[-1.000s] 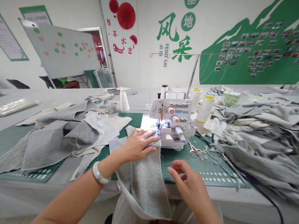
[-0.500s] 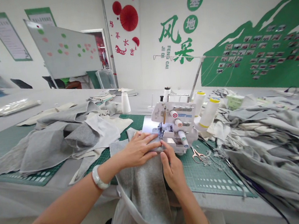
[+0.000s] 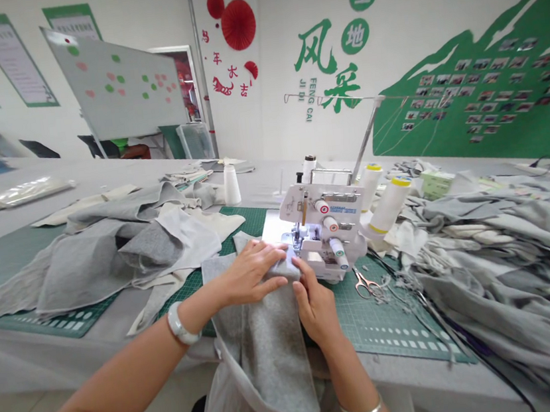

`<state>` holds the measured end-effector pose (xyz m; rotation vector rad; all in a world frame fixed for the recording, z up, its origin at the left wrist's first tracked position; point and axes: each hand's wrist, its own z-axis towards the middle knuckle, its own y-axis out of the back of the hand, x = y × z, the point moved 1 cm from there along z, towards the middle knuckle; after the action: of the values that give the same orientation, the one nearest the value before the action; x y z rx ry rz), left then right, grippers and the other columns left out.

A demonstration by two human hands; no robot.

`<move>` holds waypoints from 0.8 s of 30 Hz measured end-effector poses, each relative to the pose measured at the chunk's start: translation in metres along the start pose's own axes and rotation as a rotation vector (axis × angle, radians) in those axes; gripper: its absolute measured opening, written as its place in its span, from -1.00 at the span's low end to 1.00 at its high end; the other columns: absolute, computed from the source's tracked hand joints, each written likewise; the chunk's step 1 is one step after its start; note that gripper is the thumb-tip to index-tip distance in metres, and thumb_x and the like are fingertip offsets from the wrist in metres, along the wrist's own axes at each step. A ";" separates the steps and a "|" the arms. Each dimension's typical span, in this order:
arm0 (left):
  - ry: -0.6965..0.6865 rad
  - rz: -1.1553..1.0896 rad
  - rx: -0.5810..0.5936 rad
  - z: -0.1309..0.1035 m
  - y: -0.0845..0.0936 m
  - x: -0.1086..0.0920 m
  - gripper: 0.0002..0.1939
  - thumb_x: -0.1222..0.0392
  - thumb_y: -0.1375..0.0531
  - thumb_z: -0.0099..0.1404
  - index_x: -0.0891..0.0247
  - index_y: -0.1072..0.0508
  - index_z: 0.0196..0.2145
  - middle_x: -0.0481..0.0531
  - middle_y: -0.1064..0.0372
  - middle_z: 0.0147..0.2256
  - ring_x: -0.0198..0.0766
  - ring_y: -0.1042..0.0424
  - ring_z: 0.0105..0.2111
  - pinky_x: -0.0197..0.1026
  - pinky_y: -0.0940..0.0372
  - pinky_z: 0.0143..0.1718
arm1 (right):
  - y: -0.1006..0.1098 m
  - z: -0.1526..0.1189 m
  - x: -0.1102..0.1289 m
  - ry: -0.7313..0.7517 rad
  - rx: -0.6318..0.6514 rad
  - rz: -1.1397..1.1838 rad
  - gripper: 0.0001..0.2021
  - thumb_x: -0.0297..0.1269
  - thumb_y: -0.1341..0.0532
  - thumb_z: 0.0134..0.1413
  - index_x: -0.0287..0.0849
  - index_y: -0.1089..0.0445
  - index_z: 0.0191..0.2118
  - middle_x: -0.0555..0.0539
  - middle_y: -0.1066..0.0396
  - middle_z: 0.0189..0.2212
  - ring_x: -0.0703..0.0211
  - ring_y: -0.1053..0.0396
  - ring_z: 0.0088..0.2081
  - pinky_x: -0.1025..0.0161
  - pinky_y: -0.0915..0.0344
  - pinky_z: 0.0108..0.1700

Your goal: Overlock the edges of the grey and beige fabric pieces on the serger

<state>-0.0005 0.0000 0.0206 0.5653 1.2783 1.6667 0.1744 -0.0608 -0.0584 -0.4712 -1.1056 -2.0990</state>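
Observation:
A white overlock sewing machine [image 3: 324,220] stands on the table with its lamp lit. Grey fabric [image 3: 277,346] runs from beside its presser foot down over the table's front edge. My left hand [image 3: 253,272] lies on top of this fabric, thumb and fingers apart, just left of the foot. At the fabric's right edge, my right hand [image 3: 315,298] pinches the cloth between thumb and forefinger, close in front of the machine.
Small scissors [image 3: 366,284] and thread scraps lie on the green cutting mat [image 3: 390,325]. A large grey fabric heap [image 3: 522,256] covers the right side. More grey pieces [image 3: 105,253] lie at left. A white thread cone [image 3: 231,184] stands behind, with yellow-topped cones [image 3: 388,205] beside the machine.
My left hand has drawn back slightly to the left and its fingers have bunched a little, showing more fabric near the foot. The camera view has shifted slightly.

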 end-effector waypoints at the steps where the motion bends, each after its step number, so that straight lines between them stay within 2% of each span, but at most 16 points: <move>1: -0.001 -0.006 0.000 0.000 0.000 0.000 -0.61 -0.08 -0.04 0.38 0.20 -0.30 0.03 0.15 -0.22 0.17 -0.02 -0.21 0.07 0.03 -0.03 0.11 | 0.000 0.000 0.001 0.005 -0.005 -0.005 -0.56 -0.16 0.10 0.35 -0.21 -0.16 0.23 -0.07 -0.50 -0.32 0.13 -0.48 -0.39 0.27 -0.33 -0.35; 4: -0.008 -0.011 0.004 0.002 0.000 0.000 -0.61 -0.09 -0.05 0.37 0.19 -0.32 0.02 0.16 -0.23 0.17 0.00 -0.22 0.07 0.04 -0.02 0.11 | 0.001 -0.002 0.002 0.052 -0.030 0.008 -0.54 -0.17 0.08 0.34 -0.23 -0.14 0.25 -0.09 -0.51 -0.30 0.13 -0.47 -0.39 0.26 -0.35 -0.32; 7: -0.013 -0.008 0.009 0.002 -0.001 0.000 -0.60 -0.09 -0.05 0.36 0.19 -0.32 0.03 0.17 -0.21 0.18 0.01 -0.21 0.08 0.06 -0.01 0.13 | 0.001 -0.004 0.002 0.112 -0.040 0.035 -0.57 -0.19 0.06 0.34 -0.24 -0.20 0.22 -0.17 -0.51 -0.17 0.11 -0.50 -0.28 0.23 -0.38 -0.21; 10: -0.009 -0.022 0.009 0.002 -0.001 0.000 -0.58 -0.09 -0.08 0.35 0.19 -0.31 0.04 0.17 -0.20 0.19 0.02 -0.20 0.10 0.07 0.00 0.14 | -0.001 -0.004 0.001 0.102 -0.022 0.041 -0.60 -0.21 0.06 0.34 -0.23 -0.23 0.19 -0.18 -0.49 -0.07 0.10 -0.50 -0.19 0.20 -0.38 -0.12; 13: 0.009 -0.097 -0.003 0.001 -0.001 0.003 -0.61 -0.06 -0.09 0.35 0.20 -0.33 0.02 0.16 -0.23 0.17 -0.01 -0.21 0.09 0.04 -0.03 0.14 | -0.002 -0.004 0.001 0.087 -0.015 0.030 -0.60 -0.21 0.06 0.34 -0.21 -0.23 0.18 -0.17 -0.49 -0.04 0.10 -0.51 -0.17 0.21 -0.39 -0.14; 16: 0.065 -0.271 -0.098 0.007 0.000 0.009 -0.69 0.04 -0.04 0.39 0.23 -0.36 -0.02 0.15 -0.29 0.12 -0.09 -0.24 0.09 -0.03 -0.09 0.14 | -0.002 -0.004 0.001 0.098 -0.021 0.009 -0.60 -0.21 0.07 0.34 -0.21 -0.24 0.18 -0.16 -0.50 -0.05 0.11 -0.52 -0.20 0.24 -0.39 -0.19; 18: 0.147 -0.383 -0.241 0.017 0.005 0.015 -0.73 0.09 -0.05 0.37 0.26 -0.40 -0.08 0.14 -0.36 0.04 -0.13 -0.28 0.06 -0.09 -0.13 0.12 | -0.002 -0.004 0.001 0.100 -0.025 -0.009 -0.60 -0.21 0.08 0.35 -0.22 -0.25 0.17 -0.17 -0.51 -0.08 0.12 -0.52 -0.26 0.25 -0.38 -0.22; 21: 0.377 -0.516 -0.460 0.042 0.015 0.027 -0.77 0.12 -0.09 0.31 0.27 -0.48 -0.21 0.09 -0.46 -0.14 -0.17 -0.38 -0.11 -0.17 -0.22 -0.04 | -0.002 -0.004 0.001 0.091 -0.025 -0.039 -0.60 -0.21 0.08 0.35 -0.23 -0.27 0.16 -0.15 -0.54 -0.22 0.14 -0.51 -0.36 0.27 -0.36 -0.30; 23: 0.549 -0.693 -0.539 0.063 0.021 0.037 -0.80 0.15 -0.13 0.26 0.30 -0.51 -0.33 0.05 -0.48 -0.32 -0.24 -0.39 -0.29 -0.24 -0.23 -0.20 | -0.002 -0.004 0.002 0.088 -0.023 -0.051 -0.59 -0.20 0.09 0.36 -0.25 -0.27 0.16 -0.11 -0.54 -0.34 0.13 -0.49 -0.42 0.27 -0.33 -0.36; 24: 0.614 -0.817 -0.540 0.074 0.023 0.042 -0.82 0.17 -0.15 0.23 0.31 -0.50 -0.39 0.03 -0.45 -0.41 -0.28 -0.36 -0.39 -0.27 -0.21 -0.29 | -0.003 -0.004 0.002 0.087 -0.023 -0.052 -0.59 -0.20 0.09 0.36 -0.26 -0.27 0.16 -0.09 -0.52 -0.38 0.13 -0.48 -0.43 0.27 -0.32 -0.38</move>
<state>0.0303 0.0721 0.0609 -0.7633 1.1470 1.3877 0.1713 -0.0641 -0.0614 -0.3620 -1.0546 -2.1586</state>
